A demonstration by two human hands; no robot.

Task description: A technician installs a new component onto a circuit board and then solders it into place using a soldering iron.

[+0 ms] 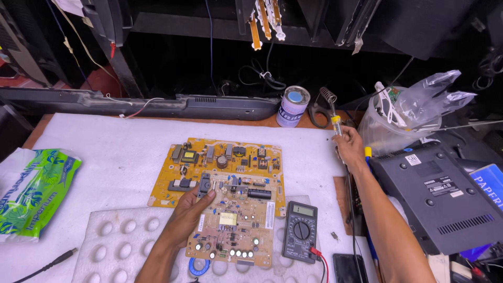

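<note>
My left hand [189, 212] rests on the left edge of a tan circuit board [234, 224], thumb touching a black component [204, 185]. That board overlaps a larger yellow circuit board [222, 162] lying flat on the white sheet. My right hand [348, 148] is raised at the far right of the sheet, closed around a yellow-handled soldering iron [336, 123] near its coiled metal stand [328, 97]. A black multimeter [300, 231] with red lead lies just right of the tan board.
A blue-white tin [292, 106] stands behind the boards. A black plastic panel [141, 105] runs along the back. Green packaging [34, 191] lies left, a plastic bag [408, 112] and black box [435, 194] right. White bubble foam [123, 243] lies in front.
</note>
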